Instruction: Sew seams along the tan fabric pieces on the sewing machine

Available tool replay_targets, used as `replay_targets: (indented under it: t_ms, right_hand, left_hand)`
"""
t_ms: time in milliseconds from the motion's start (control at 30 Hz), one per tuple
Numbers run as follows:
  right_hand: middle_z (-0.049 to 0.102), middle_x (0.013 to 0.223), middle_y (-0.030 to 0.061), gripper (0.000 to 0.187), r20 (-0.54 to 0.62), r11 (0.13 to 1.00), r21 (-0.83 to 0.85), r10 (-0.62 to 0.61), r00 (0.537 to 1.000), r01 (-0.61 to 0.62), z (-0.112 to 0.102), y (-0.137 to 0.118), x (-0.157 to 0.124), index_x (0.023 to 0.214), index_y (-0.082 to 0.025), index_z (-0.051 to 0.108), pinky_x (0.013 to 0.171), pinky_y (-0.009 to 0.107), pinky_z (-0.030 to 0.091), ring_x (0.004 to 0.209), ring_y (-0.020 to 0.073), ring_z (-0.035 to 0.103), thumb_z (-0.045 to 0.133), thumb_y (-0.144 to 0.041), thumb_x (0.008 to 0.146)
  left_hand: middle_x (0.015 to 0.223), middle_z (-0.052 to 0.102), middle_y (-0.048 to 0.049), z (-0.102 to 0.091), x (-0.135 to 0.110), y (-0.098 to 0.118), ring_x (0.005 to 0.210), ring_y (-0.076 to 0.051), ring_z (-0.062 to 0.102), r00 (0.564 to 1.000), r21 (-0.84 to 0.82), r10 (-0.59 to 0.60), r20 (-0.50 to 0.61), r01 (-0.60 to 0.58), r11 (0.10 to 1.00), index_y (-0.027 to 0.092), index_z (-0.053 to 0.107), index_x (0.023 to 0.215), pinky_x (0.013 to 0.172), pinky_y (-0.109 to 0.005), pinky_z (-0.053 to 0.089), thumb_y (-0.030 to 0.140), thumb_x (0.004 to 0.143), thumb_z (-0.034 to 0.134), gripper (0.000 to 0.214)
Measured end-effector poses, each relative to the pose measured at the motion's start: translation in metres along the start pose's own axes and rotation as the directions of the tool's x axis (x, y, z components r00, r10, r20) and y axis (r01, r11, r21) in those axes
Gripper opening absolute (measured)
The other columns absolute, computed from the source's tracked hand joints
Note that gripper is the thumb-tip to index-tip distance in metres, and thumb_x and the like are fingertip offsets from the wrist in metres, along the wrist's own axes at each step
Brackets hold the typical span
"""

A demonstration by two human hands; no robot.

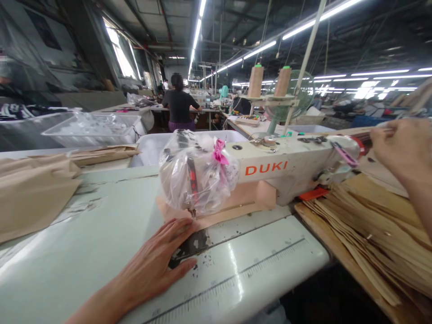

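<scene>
My left hand [158,256] lies flat on the sewing machine bed, thumb apart. Its fingertips press the edge of a peach-beige fabric piece [236,210] close to the needle area. That fabric runs under the arm of the white sewing machine [266,157], whose head is wrapped in a clear plastic bag [175,180] tied with a pink ribbon [220,152]. At the machine's right end, my right hand [405,146] has its fingers curled over the dark handwheel [367,143], beside a red ring. Its fingertips are partly hidden.
Stacked tan fabric pieces [364,225] lie on a wooden board at right. More tan fabric [37,193] covers the table's left side. Behind are a white bin [91,139], two thread cones [255,81] on a stand, a fan [300,94] and a seated person [180,105].
</scene>
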State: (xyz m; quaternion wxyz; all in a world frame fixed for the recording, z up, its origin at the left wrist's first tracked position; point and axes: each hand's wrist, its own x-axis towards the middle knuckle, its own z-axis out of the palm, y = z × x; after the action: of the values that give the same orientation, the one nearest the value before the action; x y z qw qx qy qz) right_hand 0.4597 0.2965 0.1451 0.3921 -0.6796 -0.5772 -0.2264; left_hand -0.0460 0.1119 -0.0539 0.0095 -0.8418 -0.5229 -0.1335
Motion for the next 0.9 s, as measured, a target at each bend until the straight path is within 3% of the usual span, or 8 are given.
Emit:
replay_targets:
  t_ms: [67,133,200,233,267,333,433,900]
  right_hand:
    - [0.064,0.106,0.0246,0.023,-0.275,0.959,0.107,-0.226,0.935,0.263,-0.021,-0.061,-0.054,0.101,-0.008,0.066,0.083,0.041,0.04,0.109,0.0288,0.058,0.063,-0.03,0.094]
    - [0.066,0.091,0.0097,0.015,-0.097,0.687,0.478,-0.578,0.811,0.547,-0.021,-0.127,-0.125,0.089,-0.018,0.063,0.079,0.033,0.046,0.088,0.0198,0.062,0.056,-0.028,0.098]
    - [0.071,0.096,0.0036,0.017,0.075,0.38,0.769,-0.852,0.518,0.514,0.003,-0.179,-0.191,0.091,-0.02,0.067,0.085,0.028,0.05,0.091,0.0168,0.065,0.056,-0.029,0.1]
    - [0.072,0.106,0.0024,0.014,0.11,0.316,0.815,-0.907,0.406,0.486,0.02,-0.197,-0.216,0.1,-0.02,0.069,0.092,0.026,0.049,0.101,0.0166,0.066,0.058,-0.028,0.099]
    - [0.072,0.112,0.0018,0.014,0.138,0.289,0.835,-0.934,0.329,0.468,0.038,-0.208,-0.234,0.104,-0.02,0.07,0.099,0.027,0.047,0.108,0.017,0.065,0.059,-0.027,0.099]
    - [0.072,0.118,0.0005,0.017,0.187,0.286,0.844,-0.95,0.252,0.453,0.07,-0.217,-0.251,0.11,-0.021,0.071,0.104,0.027,0.045,0.113,0.0162,0.065,0.057,-0.024,0.1]
    - [0.074,0.116,-0.0005,0.022,0.227,0.328,0.835,-0.937,0.267,0.441,0.093,-0.212,-0.249,0.111,-0.023,0.072,0.101,0.027,0.047,0.109,0.0159,0.068,0.052,-0.023,0.102]
    - [0.073,0.118,0.0002,0.028,0.255,0.385,0.845,-0.9,0.354,0.371,0.102,-0.209,-0.253,0.116,-0.028,0.072,0.101,0.028,0.048,0.113,0.0191,0.066,0.048,-0.022,0.103]
  left_hand:
    - [0.158,0.041,-0.0015,0.002,0.0,-0.001,0.141,-0.033,0.044,0.999,0.024,0.002,-0.033,-0.001,1.0,0.036,0.035,0.155,0.116,-0.05,0.04,0.053,0.094,0.059,0.067]
    - [0.157,0.042,-0.0019,0.004,-0.001,-0.001,0.139,-0.033,0.046,0.997,0.04,0.011,-0.072,-0.008,0.999,0.036,0.036,0.154,0.114,-0.048,0.043,0.052,0.093,0.061,0.068]
    - [0.157,0.043,-0.0025,0.006,-0.001,0.0,0.138,-0.033,0.048,0.994,0.071,0.026,-0.105,-0.019,0.997,0.036,0.035,0.154,0.112,-0.047,0.046,0.05,0.092,0.062,0.069]
    - [0.156,0.044,-0.0027,0.006,-0.001,0.0,0.137,-0.032,0.049,0.992,0.095,0.041,-0.121,-0.03,0.995,0.035,0.034,0.155,0.11,-0.047,0.048,0.049,0.092,0.062,0.07]
    - [0.156,0.045,-0.003,0.006,-0.001,0.0,0.136,-0.032,0.051,0.99,0.124,0.057,-0.131,-0.041,0.991,0.035,0.033,0.156,0.108,-0.047,0.05,0.049,0.092,0.062,0.071]
    - [0.154,0.046,-0.0038,0.006,-0.001,-0.001,0.134,-0.032,0.053,0.985,0.185,0.086,-0.149,-0.058,0.981,0.033,0.031,0.157,0.104,-0.047,0.054,0.049,0.092,0.06,0.072]
    - [0.154,0.047,-0.0056,0.005,0.0,-0.003,0.131,-0.032,0.056,0.981,0.248,0.112,-0.159,-0.071,0.966,0.03,0.031,0.157,0.1,-0.046,0.056,0.052,0.092,0.058,0.074]
    - [0.148,0.054,-0.0039,-0.002,0.012,0.0,0.131,-0.029,0.056,0.964,0.215,0.147,-0.221,-0.098,0.972,0.03,0.035,0.155,0.109,-0.042,0.049,0.053,0.086,0.066,0.079]
